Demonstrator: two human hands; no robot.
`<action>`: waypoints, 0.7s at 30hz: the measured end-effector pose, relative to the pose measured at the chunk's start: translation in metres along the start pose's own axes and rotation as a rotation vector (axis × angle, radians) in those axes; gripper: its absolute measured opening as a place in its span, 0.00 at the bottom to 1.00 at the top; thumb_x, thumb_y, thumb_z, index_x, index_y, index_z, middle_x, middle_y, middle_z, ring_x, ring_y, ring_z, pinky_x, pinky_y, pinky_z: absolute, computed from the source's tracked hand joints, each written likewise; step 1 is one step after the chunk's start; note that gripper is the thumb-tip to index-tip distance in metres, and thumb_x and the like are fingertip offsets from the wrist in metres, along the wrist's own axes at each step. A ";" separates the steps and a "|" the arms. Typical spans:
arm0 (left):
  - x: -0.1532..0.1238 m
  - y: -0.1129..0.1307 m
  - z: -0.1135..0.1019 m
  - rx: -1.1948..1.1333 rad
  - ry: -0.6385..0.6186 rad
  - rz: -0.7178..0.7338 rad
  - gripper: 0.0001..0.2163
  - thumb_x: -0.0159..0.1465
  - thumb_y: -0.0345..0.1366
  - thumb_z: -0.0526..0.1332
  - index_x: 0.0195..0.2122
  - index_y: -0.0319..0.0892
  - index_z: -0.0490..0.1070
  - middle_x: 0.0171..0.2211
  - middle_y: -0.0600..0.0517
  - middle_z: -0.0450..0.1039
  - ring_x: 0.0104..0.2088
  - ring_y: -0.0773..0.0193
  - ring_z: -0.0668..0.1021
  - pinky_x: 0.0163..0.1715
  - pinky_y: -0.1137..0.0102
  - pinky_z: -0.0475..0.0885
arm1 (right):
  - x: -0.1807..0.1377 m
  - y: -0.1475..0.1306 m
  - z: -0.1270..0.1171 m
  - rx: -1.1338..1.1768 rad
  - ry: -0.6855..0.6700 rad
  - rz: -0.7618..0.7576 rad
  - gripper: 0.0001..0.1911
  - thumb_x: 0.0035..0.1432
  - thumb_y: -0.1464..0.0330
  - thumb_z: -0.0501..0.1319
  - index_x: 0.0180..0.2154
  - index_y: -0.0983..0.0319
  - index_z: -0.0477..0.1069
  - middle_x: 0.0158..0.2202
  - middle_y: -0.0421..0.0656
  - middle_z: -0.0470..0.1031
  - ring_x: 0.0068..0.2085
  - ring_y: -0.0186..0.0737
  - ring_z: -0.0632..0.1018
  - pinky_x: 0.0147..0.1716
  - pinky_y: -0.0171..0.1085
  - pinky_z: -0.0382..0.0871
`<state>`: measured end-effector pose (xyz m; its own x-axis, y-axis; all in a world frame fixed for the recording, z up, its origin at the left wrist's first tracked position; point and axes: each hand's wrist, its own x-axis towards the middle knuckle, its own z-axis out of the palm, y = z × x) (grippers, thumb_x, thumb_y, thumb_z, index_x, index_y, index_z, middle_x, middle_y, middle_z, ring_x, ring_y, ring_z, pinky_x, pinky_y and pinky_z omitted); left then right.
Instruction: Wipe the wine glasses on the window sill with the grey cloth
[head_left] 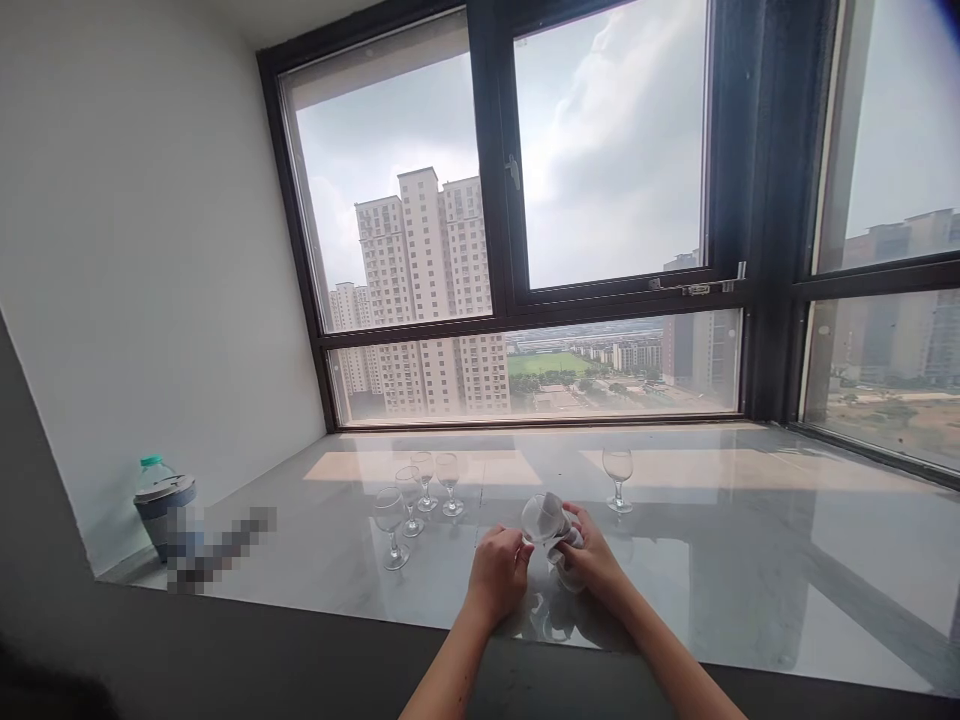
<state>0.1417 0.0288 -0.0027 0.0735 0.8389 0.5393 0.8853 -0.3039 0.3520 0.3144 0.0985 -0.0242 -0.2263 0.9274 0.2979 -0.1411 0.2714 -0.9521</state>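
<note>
Both my hands hold a clear stemmed glass (541, 518) tilted on its side over the marble sill (720, 560). My left hand (496, 572) is closed at the bowl's left side. My right hand (592, 556) is closed around the stem end, with what looks like a pale cloth (564, 556) between the fingers and the glass. To the left stand several empty stemmed glasses (417, 492) in a loose group, upright. One more upright glass (617, 476) stands alone just beyond my right hand.
A grey lidded container (163, 508) with a green-capped plastic bottle (152, 467) behind it sits in the sill's left corner by the white wall. Large dark-framed windows (502, 230) close off the back and right. A dark ledge (225, 650) runs along the near edge.
</note>
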 end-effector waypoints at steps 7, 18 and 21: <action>0.000 0.001 -0.001 -0.003 0.038 -0.019 0.11 0.66 0.38 0.53 0.30 0.43 0.71 0.33 0.48 0.74 0.38 0.60 0.73 0.36 0.69 0.61 | -0.003 0.005 0.002 -0.073 -0.124 -0.021 0.40 0.47 0.61 0.66 0.58 0.60 0.51 0.34 0.38 0.74 0.28 0.37 0.74 0.27 0.36 0.66; 0.015 -0.036 0.006 -0.886 0.167 -0.401 0.21 0.61 0.52 0.57 0.31 0.37 0.74 0.20 0.52 0.70 0.23 0.67 0.71 0.28 0.72 0.65 | -0.004 0.013 0.005 -0.592 -0.020 -0.220 0.39 0.41 0.76 0.55 0.59 0.58 0.56 0.42 0.41 0.71 0.44 0.42 0.73 0.49 0.42 0.65; 0.014 -0.039 0.005 -0.850 0.264 -0.442 0.21 0.60 0.53 0.57 0.35 0.36 0.75 0.22 0.51 0.73 0.25 0.64 0.74 0.31 0.70 0.68 | -0.007 0.010 0.007 -0.687 -0.034 -0.292 0.41 0.40 0.78 0.54 0.59 0.59 0.58 0.44 0.44 0.71 0.49 0.45 0.69 0.52 0.43 0.63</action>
<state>0.1104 0.0544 -0.0124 -0.3801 0.8587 0.3438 0.1774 -0.2971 0.9382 0.3074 0.0932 -0.0356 -0.3028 0.7877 0.5365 0.4315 0.6152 -0.6598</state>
